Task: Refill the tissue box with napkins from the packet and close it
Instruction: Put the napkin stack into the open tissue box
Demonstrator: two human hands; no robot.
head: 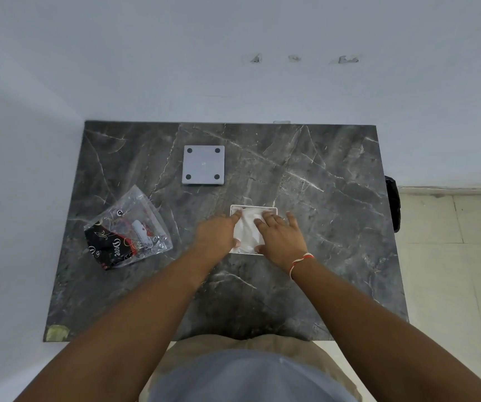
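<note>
Both hands lay flat, fingers spread, gripping nothing: the left hand [216,233] and the right hand [281,237] pressed on white napkins [246,230] inside the open white tissue box [272,209] on the dark marble surface [320,198]. Left of the hands lay the crumpled clear packet [127,229]. Beyond them, well apart, rested the grey square lid [203,165].

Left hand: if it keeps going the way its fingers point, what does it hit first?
Left hand points up and right, over the napkins in the tissue box. First contact would likely be the box's far rim, then bare table; height is unclear.
</note>
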